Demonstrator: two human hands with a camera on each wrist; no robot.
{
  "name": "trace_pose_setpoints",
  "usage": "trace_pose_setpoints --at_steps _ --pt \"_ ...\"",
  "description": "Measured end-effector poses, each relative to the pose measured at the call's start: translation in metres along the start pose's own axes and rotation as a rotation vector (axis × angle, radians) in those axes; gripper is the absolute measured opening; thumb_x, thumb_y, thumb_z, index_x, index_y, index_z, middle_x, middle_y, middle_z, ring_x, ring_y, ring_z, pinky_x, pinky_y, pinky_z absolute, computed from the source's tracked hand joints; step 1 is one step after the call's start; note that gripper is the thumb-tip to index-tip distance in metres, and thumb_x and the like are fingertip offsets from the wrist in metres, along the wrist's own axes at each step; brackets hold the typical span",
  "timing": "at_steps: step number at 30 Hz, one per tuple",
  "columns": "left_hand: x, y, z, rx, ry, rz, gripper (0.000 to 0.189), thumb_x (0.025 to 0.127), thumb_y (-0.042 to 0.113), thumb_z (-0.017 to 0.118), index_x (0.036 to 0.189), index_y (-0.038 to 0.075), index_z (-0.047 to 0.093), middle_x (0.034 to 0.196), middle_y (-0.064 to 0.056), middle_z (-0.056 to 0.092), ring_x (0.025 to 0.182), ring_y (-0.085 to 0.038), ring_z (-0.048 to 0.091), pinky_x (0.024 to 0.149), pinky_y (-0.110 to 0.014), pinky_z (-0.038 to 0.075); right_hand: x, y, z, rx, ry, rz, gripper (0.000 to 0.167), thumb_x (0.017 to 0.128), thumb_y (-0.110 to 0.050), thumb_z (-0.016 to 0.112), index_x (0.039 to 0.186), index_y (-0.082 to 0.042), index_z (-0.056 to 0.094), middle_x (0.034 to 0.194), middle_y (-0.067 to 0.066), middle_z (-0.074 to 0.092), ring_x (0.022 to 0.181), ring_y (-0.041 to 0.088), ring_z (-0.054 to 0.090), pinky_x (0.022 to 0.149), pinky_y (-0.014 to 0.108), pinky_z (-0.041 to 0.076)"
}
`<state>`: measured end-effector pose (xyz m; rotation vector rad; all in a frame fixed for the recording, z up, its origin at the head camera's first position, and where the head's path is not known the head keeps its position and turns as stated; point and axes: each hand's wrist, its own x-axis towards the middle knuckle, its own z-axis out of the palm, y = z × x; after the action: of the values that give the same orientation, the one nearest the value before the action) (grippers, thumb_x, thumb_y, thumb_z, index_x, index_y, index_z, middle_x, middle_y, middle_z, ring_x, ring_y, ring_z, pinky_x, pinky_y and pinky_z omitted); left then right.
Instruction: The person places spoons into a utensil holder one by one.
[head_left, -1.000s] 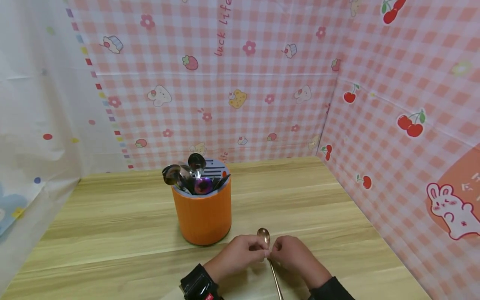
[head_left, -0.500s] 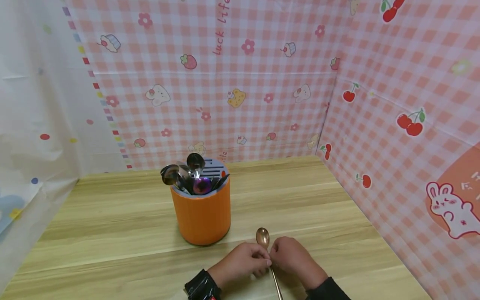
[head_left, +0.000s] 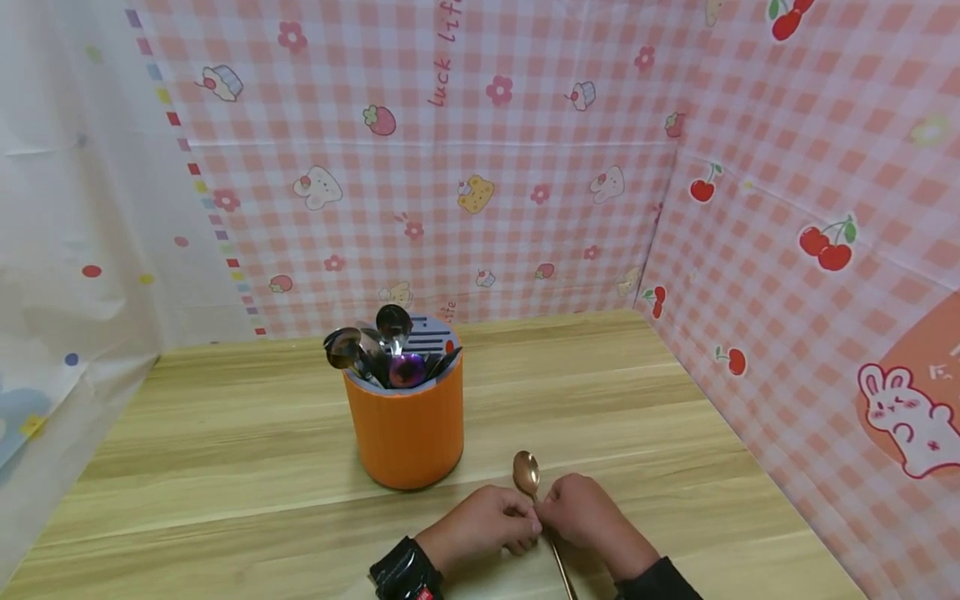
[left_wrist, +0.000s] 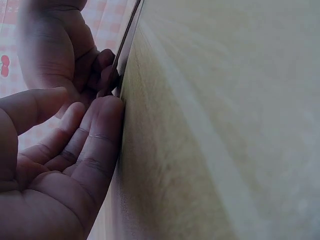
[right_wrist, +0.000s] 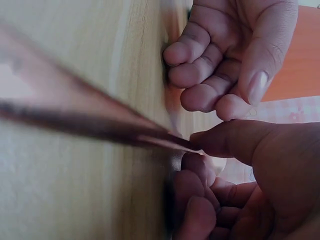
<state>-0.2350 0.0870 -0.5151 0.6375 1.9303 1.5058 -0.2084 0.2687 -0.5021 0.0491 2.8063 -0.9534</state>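
Observation:
A copper-coloured long-handled spoon (head_left: 527, 472) lies at the front of the table, bowl pointing away from me. My right hand (head_left: 588, 515) pinches its handle just below the bowl; in the right wrist view the thumb (right_wrist: 225, 140) presses on the handle (right_wrist: 100, 117) with the fingers beneath. Just left of the handle is my left hand (head_left: 483, 525), its side near the table. The left wrist view shows the left fingers (left_wrist: 95, 150) loosely bent and the thumb apart from them, with nothing held. Whether the left fingertips touch the spoon I cannot tell.
Behind and to the left stands an orange round cutlery holder (head_left: 408, 437) with a grey slotted top. Several spoons and ladles (head_left: 393, 327) stick out of it. Pink checked cloth (head_left: 480, 142) covers the back and right walls, and white cloth hangs at left.
The left hand has drawn slightly nearer me along the handle, and its thumb has come away from the spoon. The spoon's handle end has swung slightly right. The right hand stays nearly in place.

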Motion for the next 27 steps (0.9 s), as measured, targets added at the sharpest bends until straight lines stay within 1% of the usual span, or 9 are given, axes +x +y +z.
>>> trace_pose_setpoints --at_steps 3,5,7,10,15,19,22,24,27 --pt "0.0 0.0 0.0 0.013 0.0 0.001 0.011 0.093 0.008 0.069 0.089 -0.001 0.074 0.081 -0.01 0.072 0.066 -0.014 0.065 0.061 -0.027 0.053 0.0 0.0 -0.001 0.078 -0.027 0.009 0.031 0.079 -0.014 0.061 0.053 -0.018 0.044 0.048 -0.01 0.04 0.045 0.009 0.037 0.046 0.024 0.031" --pt "0.001 -0.001 0.0 0.016 0.0 0.003 0.011 0.093 0.008 0.069 0.089 -0.001 0.074 0.08 -0.01 0.072 0.066 -0.014 0.065 0.06 -0.027 0.053 0.0 -0.001 -0.002 0.15 -0.049 0.023 0.027 0.082 -0.013 0.061 0.057 -0.015 0.05 0.05 -0.008 0.048 0.046 0.01 0.046 0.045 0.025 0.039" --pt "0.001 -0.002 0.0 0.019 0.0 0.011 0.012 0.094 0.009 0.07 0.089 0.0 0.075 0.079 -0.01 0.072 0.065 -0.014 0.065 0.06 -0.027 0.054 0.0 -0.002 -0.003 0.217 -0.06 0.033 0.022 0.086 -0.012 0.06 0.065 -0.011 0.056 0.055 -0.003 0.056 0.049 0.012 0.053 0.045 0.027 0.047" --pt "0.002 -0.003 0.001 0.025 -0.004 0.014 0.013 0.094 0.012 0.07 0.088 0.002 0.075 0.078 -0.007 0.071 0.065 -0.013 0.065 0.061 -0.027 0.054 0.001 -0.004 -0.002 0.3 -0.037 0.033 0.014 0.09 -0.013 0.06 0.077 -0.006 0.061 0.059 0.002 0.061 0.05 0.014 0.06 0.047 0.03 0.053" --pt "0.003 -0.003 0.002 0.024 0.0 0.015 0.013 0.094 0.015 0.071 0.088 0.004 0.076 0.079 -0.002 0.07 0.065 -0.013 0.065 0.061 -0.027 0.055 0.003 -0.01 -0.003 0.427 0.026 0.017 0.016 0.094 -0.016 0.061 0.091 -0.001 0.064 0.06 0.003 0.061 0.049 0.014 0.061 0.047 0.029 0.053" --pt "0.002 -0.002 0.003 0.006 0.018 0.0 0.009 0.092 0.01 0.071 0.092 0.002 0.076 0.081 -0.004 0.072 0.065 -0.015 0.065 0.061 -0.029 0.055 0.004 -0.014 -0.006 0.51 0.067 0.016 0.018 0.097 -0.017 0.064 0.098 0.001 0.063 0.062 0.005 0.062 0.052 0.016 0.062 0.051 0.029 0.052" --pt "0.001 -0.002 0.003 -0.012 0.026 -0.029 0.006 0.091 0.006 0.07 0.091 0.001 0.074 0.08 -0.007 0.073 0.065 -0.015 0.066 0.059 -0.028 0.054 0.004 -0.017 -0.008 0.574 0.111 0.01 0.02 0.097 -0.016 0.064 0.103 0.003 0.063 0.074 0.008 0.067 0.059 0.018 0.065 0.056 0.031 0.055" --pt "0.001 -0.002 0.003 -0.04 0.021 -0.042 0.005 0.091 0.004 0.069 0.091 -0.001 0.072 0.079 -0.01 0.073 0.066 -0.016 0.067 0.059 -0.028 0.054 0.005 -0.018 -0.01 0.64 0.134 -0.001 0.023 0.096 -0.013 0.063 0.109 0.006 0.063 0.088 0.014 0.071 0.067 0.021 0.068 0.062 0.033 0.058" --pt "0.0 -0.002 0.003 -0.096 0.007 -0.063 0.004 0.092 0.001 0.068 0.092 -0.001 0.071 0.08 -0.014 0.073 0.069 -0.018 0.069 0.061 -0.031 0.058 0.006 -0.019 -0.013 0.734 0.14 -0.022 0.027 0.095 -0.008 0.062 0.116 0.009 0.061 0.104 0.019 0.07 0.08 0.024 0.07 0.071 0.034 0.06"
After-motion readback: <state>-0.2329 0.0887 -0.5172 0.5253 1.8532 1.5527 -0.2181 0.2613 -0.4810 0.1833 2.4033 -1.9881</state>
